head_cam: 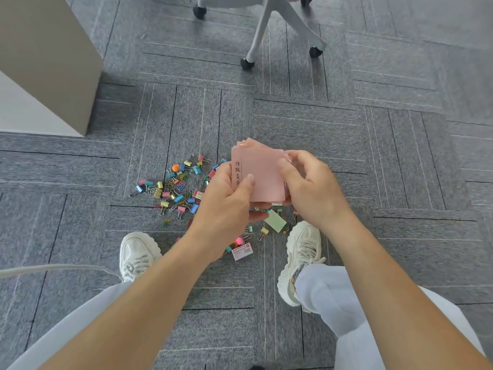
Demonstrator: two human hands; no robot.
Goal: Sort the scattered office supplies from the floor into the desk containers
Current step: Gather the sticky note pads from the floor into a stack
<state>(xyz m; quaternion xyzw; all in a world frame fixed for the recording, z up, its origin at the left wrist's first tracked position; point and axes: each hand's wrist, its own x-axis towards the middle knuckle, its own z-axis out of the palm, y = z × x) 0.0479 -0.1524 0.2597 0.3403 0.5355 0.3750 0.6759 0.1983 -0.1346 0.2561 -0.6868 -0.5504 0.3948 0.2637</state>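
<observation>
Both hands hold the pink notes [262, 177] between them, raised above the spill on the carpet [400, 156]. The left hand [226, 198] pinches the printed left edge, thumb on top, and the right hand [312, 188] pinches the right edge. The stack looks roughly square, its far edge fanned. The desk [53, 62] stands up-left, on the left hand's side, and its containers are out of sight. Clips [173, 188] litter the carpet just left of the hands. The chair [266, 30] stands well ahead, with open floor between.

1 wide-angle head view, forward and steeply down, close over left hand [226, 201], right hand [313, 192] and carpet [386, 156]
</observation>
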